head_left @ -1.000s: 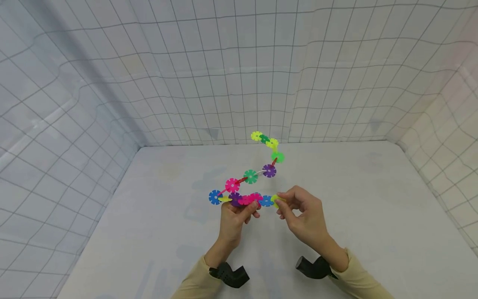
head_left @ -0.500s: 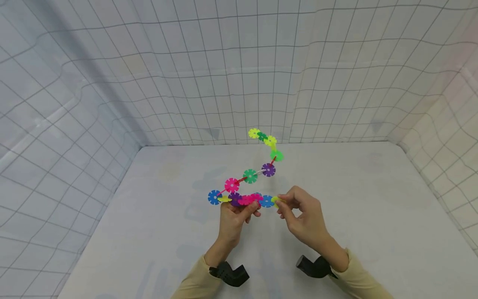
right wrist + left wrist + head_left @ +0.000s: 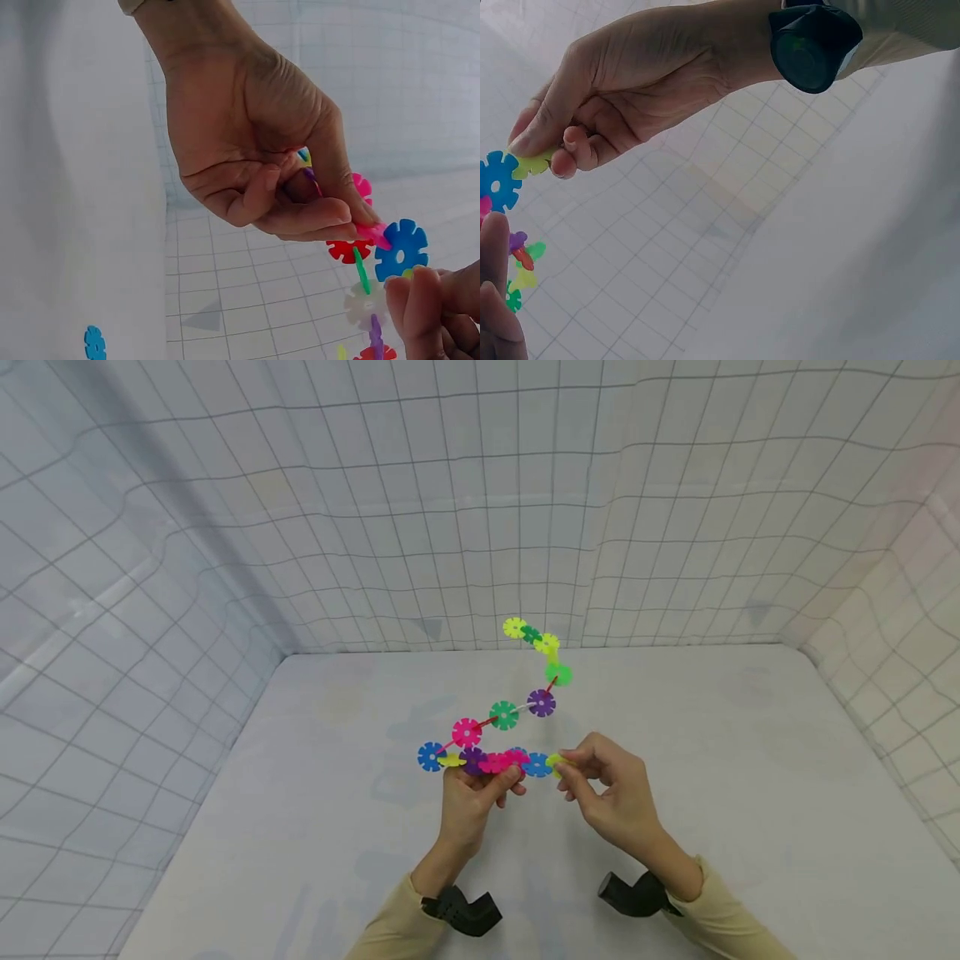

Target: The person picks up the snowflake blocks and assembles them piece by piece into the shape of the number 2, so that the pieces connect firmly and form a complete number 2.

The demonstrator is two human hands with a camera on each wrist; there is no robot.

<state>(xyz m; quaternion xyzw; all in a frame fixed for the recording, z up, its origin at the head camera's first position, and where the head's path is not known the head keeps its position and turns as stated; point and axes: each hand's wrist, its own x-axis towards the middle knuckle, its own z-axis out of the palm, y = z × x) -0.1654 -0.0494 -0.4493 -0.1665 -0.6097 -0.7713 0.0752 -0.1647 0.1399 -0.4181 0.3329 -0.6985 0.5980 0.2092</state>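
A long chain of slotted snowflake discs in pink, blue, green, purple, yellow and other colours curves away over the table. My left hand grips its near stretch, with the thumb on a pink disc. Just right of that, a blue disc stands between the two hands. My right hand pinches a yellow-green disc at the blue one's edge, its thumb and forefinger covering part of it. In the left wrist view this yellow-green disc overlaps the blue disc.
Grid-patterned white sheets rise behind and at both sides of the white table. A loose blue disc shows at the lower left of the right wrist view. Black wrist cameras sit on both wrists.
The chain's far end has swayed slightly left and back right. Both hands keep their holds and have hardly moved.
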